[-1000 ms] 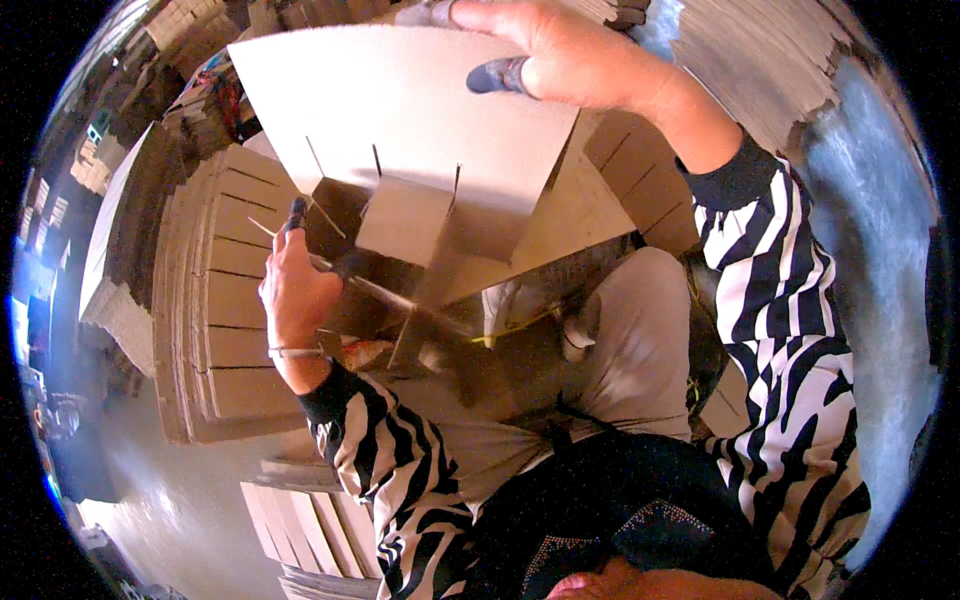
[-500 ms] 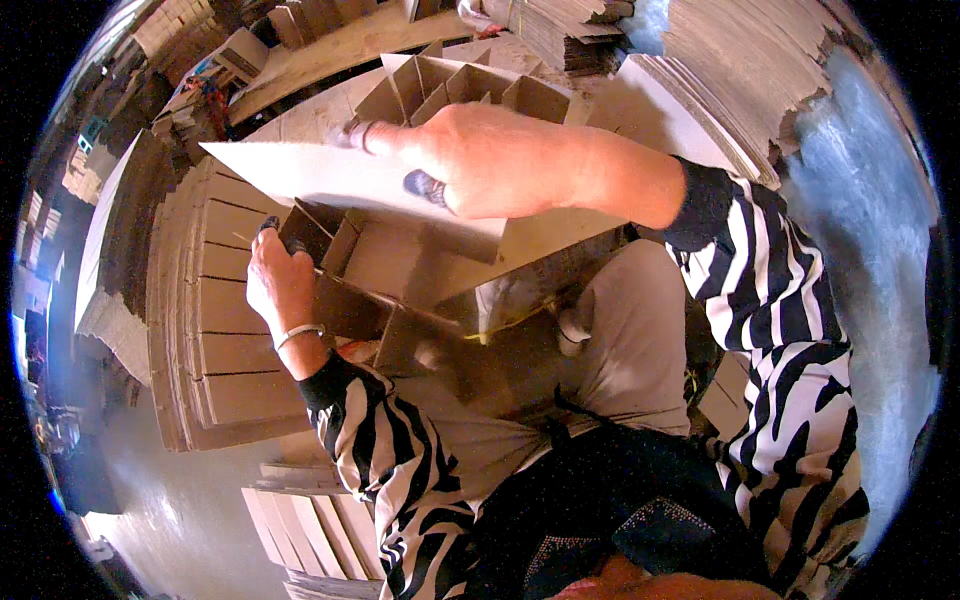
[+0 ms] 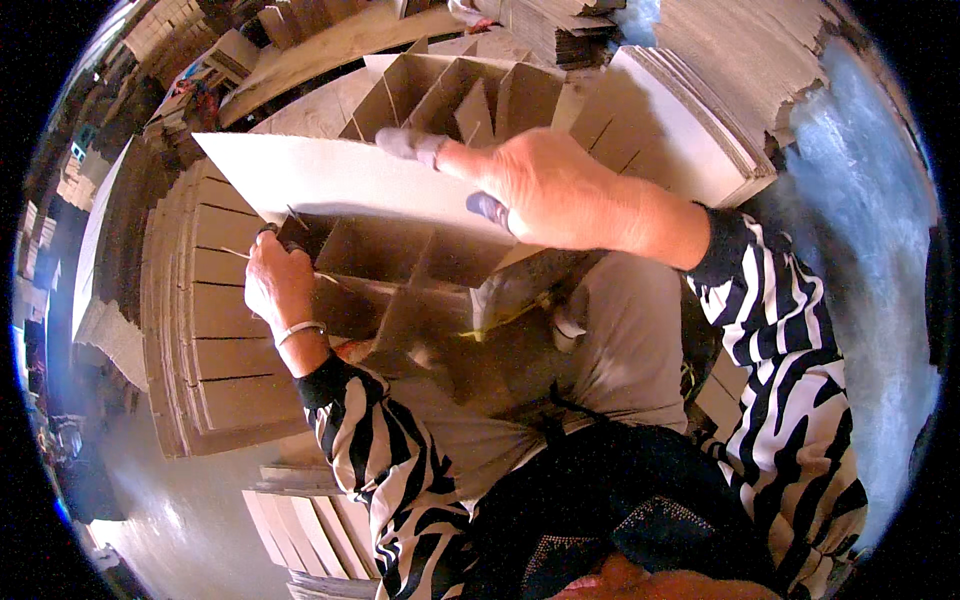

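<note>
My right hand (image 3: 560, 190), with dark covers on thumb and forefinger, pinches the top edge of a pale cardboard strip (image 3: 320, 178) that stands on edge across the near work. Below that strip, brown cross pieces form a cardboard divider grid (image 3: 375, 255) with open cells above my lap. At the grid's left end my left hand (image 3: 280, 280) is closed on a corner of it, fingertips dark-covered too. The strip hides part of the grid. Just beyond the strip stands another cardboard divider grid (image 3: 440, 80), its cells spread open.
To the left leans a stack of slotted cardboard strips (image 3: 240, 330). More cardboard sheets (image 3: 690, 140) are piled at the right, beside a blue-grey surface (image 3: 860, 270). Further strips (image 3: 305, 525) lie low at the left. A wooden board (image 3: 320, 75) stretches along the back.
My right hand has shifted right and a little nearer along the strip. The near grid's cells show more plainly below it. My left hand has hardly moved.
</note>
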`<state>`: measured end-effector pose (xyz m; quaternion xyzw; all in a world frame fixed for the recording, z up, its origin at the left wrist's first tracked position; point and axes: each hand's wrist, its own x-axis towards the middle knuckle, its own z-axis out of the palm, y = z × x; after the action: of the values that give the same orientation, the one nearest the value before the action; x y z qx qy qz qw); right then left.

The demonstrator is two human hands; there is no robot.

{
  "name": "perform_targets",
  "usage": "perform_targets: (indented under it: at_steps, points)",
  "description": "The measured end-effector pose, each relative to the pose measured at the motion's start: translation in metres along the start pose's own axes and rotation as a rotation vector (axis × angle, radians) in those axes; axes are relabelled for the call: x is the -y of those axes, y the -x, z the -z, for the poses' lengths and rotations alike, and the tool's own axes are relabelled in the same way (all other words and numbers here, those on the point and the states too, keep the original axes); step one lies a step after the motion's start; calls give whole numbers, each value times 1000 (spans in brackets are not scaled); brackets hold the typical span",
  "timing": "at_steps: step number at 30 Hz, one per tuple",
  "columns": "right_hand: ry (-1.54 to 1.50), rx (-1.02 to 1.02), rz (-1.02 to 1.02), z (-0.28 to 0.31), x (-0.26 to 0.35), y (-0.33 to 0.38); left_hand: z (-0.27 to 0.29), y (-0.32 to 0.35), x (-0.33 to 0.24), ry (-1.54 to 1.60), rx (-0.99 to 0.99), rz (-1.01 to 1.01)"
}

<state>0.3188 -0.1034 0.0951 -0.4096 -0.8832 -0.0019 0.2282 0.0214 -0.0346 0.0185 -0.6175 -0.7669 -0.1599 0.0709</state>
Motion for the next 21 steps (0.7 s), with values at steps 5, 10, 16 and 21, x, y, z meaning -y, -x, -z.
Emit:
perform_targets:
  at_steps: [5, 10, 16, 21]
  points:
    - [28, 64, -16, -26, -3, 12, -3, -1, -4, -8, 10, -7]
    - [-92, 10, -77, -17, -10, 21, -8, -1, 2, 4, -44, 13]
    - [-103, 17, 55, -3, 11, 15, 2, 3, -8, -33, -17, -18]
    - [-153, 56, 31, -24, -8, 2, -6, 0, -8, 3, -18, -28]
